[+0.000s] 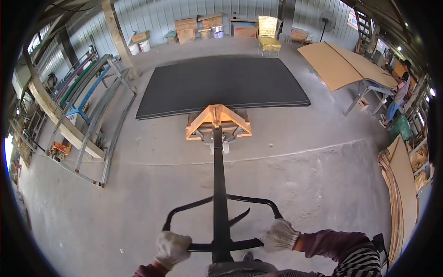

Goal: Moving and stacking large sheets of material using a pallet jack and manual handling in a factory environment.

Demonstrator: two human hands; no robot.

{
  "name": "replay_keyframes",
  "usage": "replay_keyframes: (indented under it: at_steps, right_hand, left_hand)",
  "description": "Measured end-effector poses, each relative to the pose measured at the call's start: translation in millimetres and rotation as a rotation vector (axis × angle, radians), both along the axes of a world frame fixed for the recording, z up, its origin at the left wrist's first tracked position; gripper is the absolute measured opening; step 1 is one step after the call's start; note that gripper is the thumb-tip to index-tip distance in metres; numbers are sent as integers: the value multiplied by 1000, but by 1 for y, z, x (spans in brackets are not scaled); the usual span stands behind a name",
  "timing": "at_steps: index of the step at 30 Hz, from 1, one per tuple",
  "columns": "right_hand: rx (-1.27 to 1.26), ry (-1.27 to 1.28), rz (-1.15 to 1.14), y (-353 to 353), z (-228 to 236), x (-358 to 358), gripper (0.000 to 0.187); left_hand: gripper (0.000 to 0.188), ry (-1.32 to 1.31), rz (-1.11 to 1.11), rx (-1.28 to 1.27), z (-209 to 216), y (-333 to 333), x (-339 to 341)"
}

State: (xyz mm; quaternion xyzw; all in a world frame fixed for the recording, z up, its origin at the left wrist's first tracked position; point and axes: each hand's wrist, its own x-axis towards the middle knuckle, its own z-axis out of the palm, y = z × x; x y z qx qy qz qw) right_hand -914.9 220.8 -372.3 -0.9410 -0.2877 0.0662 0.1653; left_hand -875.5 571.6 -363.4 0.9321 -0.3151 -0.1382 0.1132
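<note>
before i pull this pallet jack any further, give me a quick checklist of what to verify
1. Left hand gripping the handle: ok.
2. Right hand gripping the handle: ok.
3. Stack of dark sheets lying flat over the orange pallet jack: ok.
4. Concrete floor beside the drawbar free of obstacles: ok.
5. Person at the right keeping away from the load: ok.
6. Space behind you: cannot tell.

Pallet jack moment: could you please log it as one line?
left hand: gripping handle | right hand: gripping handle | pallet jack: under dark sheets
</note>
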Motion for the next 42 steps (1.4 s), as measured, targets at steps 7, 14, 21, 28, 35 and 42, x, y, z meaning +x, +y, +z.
replay_keyframes:
  at_steps: [7, 14, 21, 28, 35, 42]
  right_hand:
    - [-178, 308, -21, 18, -190, -97, 27]
    - [-270, 135, -117, 23, -157, -79, 18]
    - [-114, 266, -3, 27, -122, -59, 18]
    - [-86, 334, -63, 21, -36, -36, 30]
    - [-15, 299, -32, 30, -184, -93, 14]
    - [18, 186, -128, 52, -241, -99, 21]
  left_hand:
    - [7, 89, 3, 146, -156, 5, -61]
    - [3, -26, -56, 133, -153, -14, -53]
    - [11, 138, 32, 423, -101, -6, -45]
    - [10, 173, 28, 232, -39, -6, -27]
    - [3, 114, 22, 39, -118, 4, -52]
    - [8, 198, -37, 172, -221, 31, -75]
